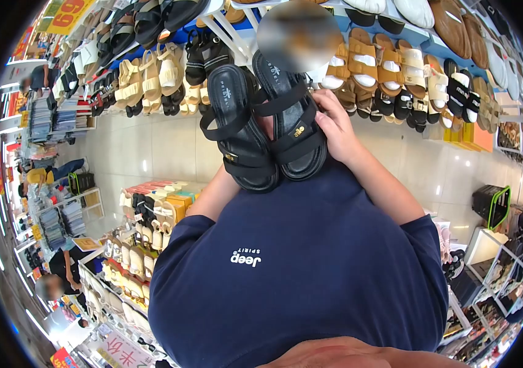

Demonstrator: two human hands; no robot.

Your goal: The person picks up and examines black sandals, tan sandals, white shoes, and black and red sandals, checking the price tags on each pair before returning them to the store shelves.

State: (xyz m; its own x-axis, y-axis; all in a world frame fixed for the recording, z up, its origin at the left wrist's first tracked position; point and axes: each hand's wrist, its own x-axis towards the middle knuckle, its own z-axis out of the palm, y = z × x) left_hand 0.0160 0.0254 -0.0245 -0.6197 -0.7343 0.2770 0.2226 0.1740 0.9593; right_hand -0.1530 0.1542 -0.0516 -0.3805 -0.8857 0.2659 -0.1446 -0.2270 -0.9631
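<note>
Shop: a shoe store fills the frame, with a pale tiled floor [151, 153] across the middle.
Wall rack [396, 67]: runs along the top of the frame, hung with rows of tan, white and black sandals.
Low shelf [139, 245]: lower left, packed with light-coloured shoes and boxes.
Wearer: a navy shirt [298, 264] covers the lower centre.
Black sandals [267, 122]: a pair, upper centre, held side by side with the footbeds facing the camera, off any rack.
Right hand [335, 126]: just right of the pair, fingers curled around the edge of the right sandal, gripping it.
Left hand: hidden behind the sandals; only the forearm [215, 193] shows below them, so I cannot tell its grip.
Progress: the pair is off the display and in hand; it is not yet set down or put back anywhere.
Others: people stand far off at the left edge.
</note>
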